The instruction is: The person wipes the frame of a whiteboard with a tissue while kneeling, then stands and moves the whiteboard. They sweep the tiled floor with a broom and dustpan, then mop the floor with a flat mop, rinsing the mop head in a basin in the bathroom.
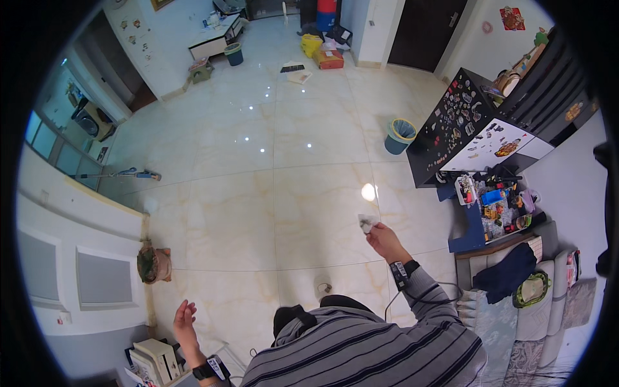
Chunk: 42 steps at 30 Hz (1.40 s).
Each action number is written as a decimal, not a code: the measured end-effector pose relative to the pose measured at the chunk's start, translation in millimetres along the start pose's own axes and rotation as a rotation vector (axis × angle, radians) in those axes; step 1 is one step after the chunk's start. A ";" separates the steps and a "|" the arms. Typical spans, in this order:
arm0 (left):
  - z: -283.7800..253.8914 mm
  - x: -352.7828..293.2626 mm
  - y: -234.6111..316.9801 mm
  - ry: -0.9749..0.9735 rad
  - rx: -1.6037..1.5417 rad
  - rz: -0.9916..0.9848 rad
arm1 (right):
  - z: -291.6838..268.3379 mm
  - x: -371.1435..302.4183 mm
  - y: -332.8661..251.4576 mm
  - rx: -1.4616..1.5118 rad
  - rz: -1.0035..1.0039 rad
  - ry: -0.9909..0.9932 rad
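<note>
My right hand reaches out ahead over the tiled floor, fingers pinched on a small crumpled whitish wad. It looks like tissue or thin plastic, with something darker in it; I cannot tell which. My left hand is held out at the lower left, away from my body. Its fingers are loosely bent and slightly apart, with nothing visible in them. A dark band with a small device sits on each wrist.
A lined waste bin stands by a black cabinet covered in stickers. Toys fill a blue box near the sofa at right. On the left are a potted plant and a mop. Bags lie far back.
</note>
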<state>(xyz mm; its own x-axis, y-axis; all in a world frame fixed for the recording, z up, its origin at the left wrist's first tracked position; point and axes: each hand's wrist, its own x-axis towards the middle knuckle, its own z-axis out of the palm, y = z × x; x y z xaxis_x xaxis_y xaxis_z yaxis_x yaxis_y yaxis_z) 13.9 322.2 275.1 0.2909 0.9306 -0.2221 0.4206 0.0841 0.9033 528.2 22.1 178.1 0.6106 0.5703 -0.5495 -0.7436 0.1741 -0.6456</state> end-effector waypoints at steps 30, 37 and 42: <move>467.3 402.0 363.0 -0.232 0.137 0.140 | -196.7 378.9 -459.1 0.279 -0.230 0.556; 519.6 413.2 369.7 -0.108 0.283 0.065 | -265.0 534.6 -537.6 0.168 -0.107 0.585; 579.1 389.5 393.5 0.000 0.126 -0.148 | -301.4 610.5 -594.7 -0.442 -0.101 0.676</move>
<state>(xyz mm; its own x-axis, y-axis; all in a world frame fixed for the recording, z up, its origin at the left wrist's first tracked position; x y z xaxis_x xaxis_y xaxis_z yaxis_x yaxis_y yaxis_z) 790.3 511.5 331.5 0.2175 0.9113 -0.3495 0.5635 0.1751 0.8073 1425.3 24.8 66.8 0.8068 -0.0634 -0.5874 -0.5858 -0.2150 -0.7814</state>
